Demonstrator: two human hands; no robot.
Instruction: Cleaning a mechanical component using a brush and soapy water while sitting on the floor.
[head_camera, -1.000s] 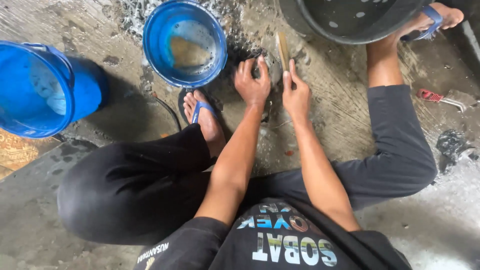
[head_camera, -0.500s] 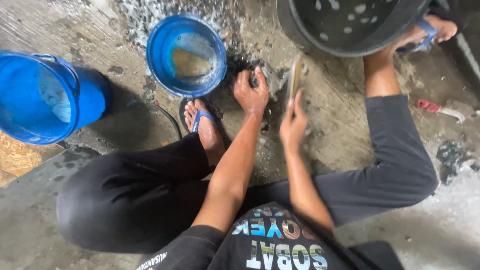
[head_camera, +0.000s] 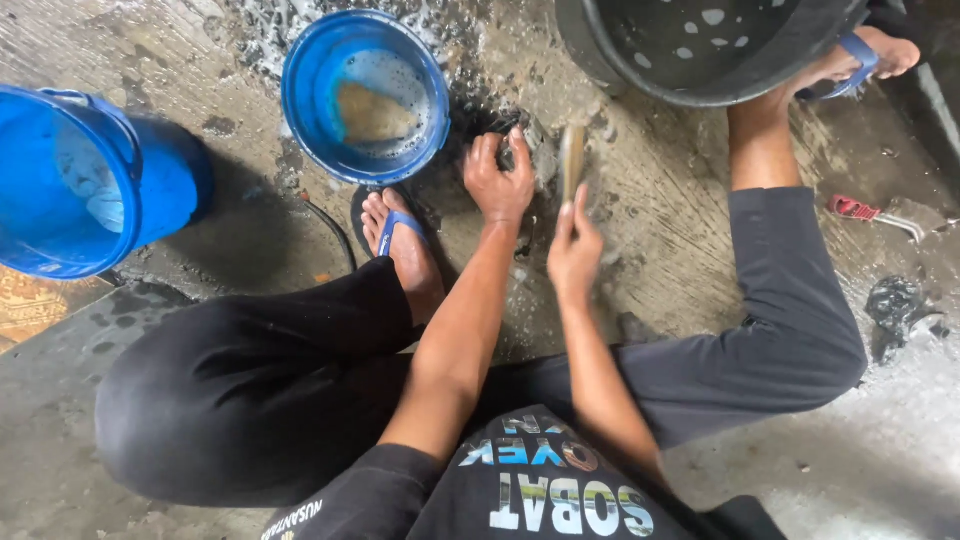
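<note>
My left hand (head_camera: 497, 182) presses down on a small dark wet thing (head_camera: 507, 135) lying on the soapy concrete floor, just right of a small blue bucket (head_camera: 300, 110). What that dark thing is cannot be made out. My right hand (head_camera: 573, 252) is closed on the wooden handle of a scrub brush (head_camera: 571, 160), which stands nearly upright beside my left hand, its head blurred. Both forearms reach forward between my knees.
The small blue bucket holds murky, foamy water. A larger blue bucket (head_camera: 150, 180) stands at the left. A black basin (head_camera: 610, 70) flecked with suds sits at the top right. A red-handled tool (head_camera: 852, 208) lies at the right. My feet wear blue flip-flops (head_camera: 398, 225).
My right hand has drawn back toward my body with the brush, which now stands more upright. My left hand stays on the dark thing.
</note>
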